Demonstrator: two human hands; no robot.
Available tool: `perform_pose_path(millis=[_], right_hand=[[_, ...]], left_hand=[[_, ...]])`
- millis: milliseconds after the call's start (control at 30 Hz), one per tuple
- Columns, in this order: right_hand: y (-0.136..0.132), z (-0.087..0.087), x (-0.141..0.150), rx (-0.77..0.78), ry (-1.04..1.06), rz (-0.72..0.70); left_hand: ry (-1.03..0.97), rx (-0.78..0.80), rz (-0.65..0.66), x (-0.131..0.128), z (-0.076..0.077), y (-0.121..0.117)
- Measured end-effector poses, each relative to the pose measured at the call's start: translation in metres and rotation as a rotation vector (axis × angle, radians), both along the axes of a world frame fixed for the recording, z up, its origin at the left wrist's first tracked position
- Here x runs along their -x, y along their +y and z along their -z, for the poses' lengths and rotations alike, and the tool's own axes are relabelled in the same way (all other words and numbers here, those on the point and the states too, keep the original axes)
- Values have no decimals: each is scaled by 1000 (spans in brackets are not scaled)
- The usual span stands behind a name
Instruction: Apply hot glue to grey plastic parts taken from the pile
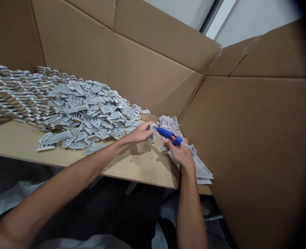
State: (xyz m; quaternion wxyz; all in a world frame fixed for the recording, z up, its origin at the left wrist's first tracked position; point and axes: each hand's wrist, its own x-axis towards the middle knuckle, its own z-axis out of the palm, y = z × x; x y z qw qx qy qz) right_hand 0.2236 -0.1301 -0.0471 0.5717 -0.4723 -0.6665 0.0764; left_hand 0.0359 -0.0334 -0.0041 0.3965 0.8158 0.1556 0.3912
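My right hand (178,152) is closed around a blue hot glue gun (165,133), its nozzle pointing left. A clear glue stick shows at the gun's back end, and a dark cord hangs below the hand. Between the fingers of my left hand (141,133) is a small grey-white plastic piece (152,134) with a rounded outline. The glue gun's tip is at the upper edge of this piece; whether they touch, I cannot tell. To the left lies a large heap of similar grey-white pieces (96,107).
Stacked rows of the pieces (13,93) fill the left of the wooden table (142,166). At its right end, thin white sheets (202,169) carry a few loose pieces (165,123). Tall cardboard walls (153,72) stand behind and to the right.
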Motion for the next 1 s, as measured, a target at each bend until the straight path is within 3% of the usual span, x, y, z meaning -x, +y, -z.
perform_pose_path(millis=[467, 867, 1000], right_hand=[[3, 3, -2, 10, -27, 107], [-1, 1, -2, -17, -106, 133], [-3, -1, 0, -8, -137, 101]], left_hand=[[26, -258, -50, -1, 7, 16], [59, -241, -50, 2, 4, 10], [71, -149, -73, 1, 3, 6]])
